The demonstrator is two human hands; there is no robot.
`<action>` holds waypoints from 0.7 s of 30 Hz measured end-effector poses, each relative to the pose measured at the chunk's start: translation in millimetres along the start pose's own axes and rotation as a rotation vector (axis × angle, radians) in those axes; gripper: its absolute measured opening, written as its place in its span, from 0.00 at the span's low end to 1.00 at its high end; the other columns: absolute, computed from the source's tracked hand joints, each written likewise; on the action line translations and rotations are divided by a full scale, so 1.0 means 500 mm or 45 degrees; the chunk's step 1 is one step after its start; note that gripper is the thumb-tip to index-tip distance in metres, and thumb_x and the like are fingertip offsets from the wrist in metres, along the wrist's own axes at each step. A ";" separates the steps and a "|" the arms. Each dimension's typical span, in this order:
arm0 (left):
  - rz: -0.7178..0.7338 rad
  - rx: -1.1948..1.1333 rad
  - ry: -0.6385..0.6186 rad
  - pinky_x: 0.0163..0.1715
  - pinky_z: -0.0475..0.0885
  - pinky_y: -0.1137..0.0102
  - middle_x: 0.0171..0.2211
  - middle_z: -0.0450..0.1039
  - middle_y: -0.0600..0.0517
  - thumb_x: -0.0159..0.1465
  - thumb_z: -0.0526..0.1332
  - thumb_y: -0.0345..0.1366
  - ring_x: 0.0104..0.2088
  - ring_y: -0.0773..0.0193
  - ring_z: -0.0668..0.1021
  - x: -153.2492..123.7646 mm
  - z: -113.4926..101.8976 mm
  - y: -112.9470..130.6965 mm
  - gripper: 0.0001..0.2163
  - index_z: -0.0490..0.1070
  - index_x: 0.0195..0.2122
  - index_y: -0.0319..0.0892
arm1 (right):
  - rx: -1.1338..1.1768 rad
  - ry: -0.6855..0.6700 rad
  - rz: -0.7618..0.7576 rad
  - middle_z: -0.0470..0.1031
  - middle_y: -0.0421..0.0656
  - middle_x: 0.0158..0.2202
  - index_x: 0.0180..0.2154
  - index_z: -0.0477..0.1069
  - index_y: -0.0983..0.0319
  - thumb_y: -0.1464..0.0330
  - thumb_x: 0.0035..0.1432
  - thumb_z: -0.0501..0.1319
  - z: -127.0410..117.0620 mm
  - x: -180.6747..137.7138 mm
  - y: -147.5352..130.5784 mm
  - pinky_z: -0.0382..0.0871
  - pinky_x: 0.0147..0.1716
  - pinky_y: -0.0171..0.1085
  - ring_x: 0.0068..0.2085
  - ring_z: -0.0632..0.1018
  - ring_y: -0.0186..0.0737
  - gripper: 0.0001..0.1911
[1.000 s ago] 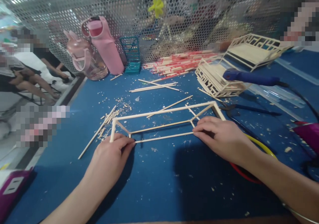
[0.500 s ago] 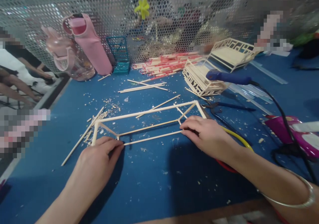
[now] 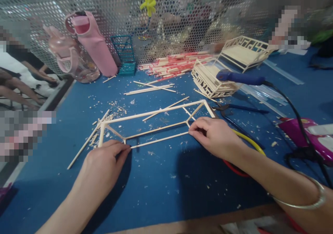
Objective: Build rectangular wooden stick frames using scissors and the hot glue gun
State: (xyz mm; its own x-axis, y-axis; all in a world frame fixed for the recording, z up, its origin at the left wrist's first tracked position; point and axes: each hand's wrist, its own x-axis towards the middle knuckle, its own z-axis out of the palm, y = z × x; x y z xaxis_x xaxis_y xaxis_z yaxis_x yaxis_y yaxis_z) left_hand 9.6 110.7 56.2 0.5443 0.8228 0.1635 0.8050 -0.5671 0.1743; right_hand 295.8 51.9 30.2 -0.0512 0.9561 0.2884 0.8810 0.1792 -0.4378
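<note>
A long frame of thin wooden sticks (image 3: pixel 153 113) stands on the blue table between my hands. My left hand (image 3: pixel 109 163) is closed in a pinch at the left end of its front, with thumb and forefinger on a thin wooden stick (image 3: pixel 160 140). My right hand (image 3: pixel 212 135) pinches the right end of the same stick, by the frame's right corner. The stick runs roughly level, just in front of the frame's other long bar. My fingertips hide both its ends, so I cannot tell whether it is joined to the frame.
Loose sticks (image 3: pixel 149 89) and chips lie behind the frame. A blue glue gun (image 3: pixel 240 78) rests against a small wooden model (image 3: pixel 212 83), near pliers (image 3: pixel 234 108). Another model (image 3: pixel 246 52) stands behind. Pink bottles (image 3: pixel 95 46) and a teal rack (image 3: pixel 126 55) line the perforated metal screen.
Both hands keep their pinch on the stick. The view has shifted slightly, and the left fingers sit a little higher against the frame's corner.
</note>
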 end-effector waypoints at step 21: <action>0.030 -0.035 0.071 0.40 0.77 0.64 0.40 0.80 0.49 0.64 0.50 0.44 0.38 0.57 0.82 -0.013 0.016 -0.021 0.18 0.80 0.30 0.47 | -0.166 0.002 -0.285 0.81 0.43 0.37 0.29 0.72 0.58 0.73 0.59 0.57 -0.002 -0.012 0.020 0.72 0.38 0.40 0.44 0.78 0.43 0.09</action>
State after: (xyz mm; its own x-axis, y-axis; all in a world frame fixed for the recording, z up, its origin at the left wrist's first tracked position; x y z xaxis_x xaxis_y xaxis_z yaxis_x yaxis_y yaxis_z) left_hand -0.5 111.6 45.5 0.5483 0.8064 0.2218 0.7848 -0.5877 0.1966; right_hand 305.5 47.8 24.8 -0.2511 0.8956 0.3672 0.9011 0.3548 -0.2491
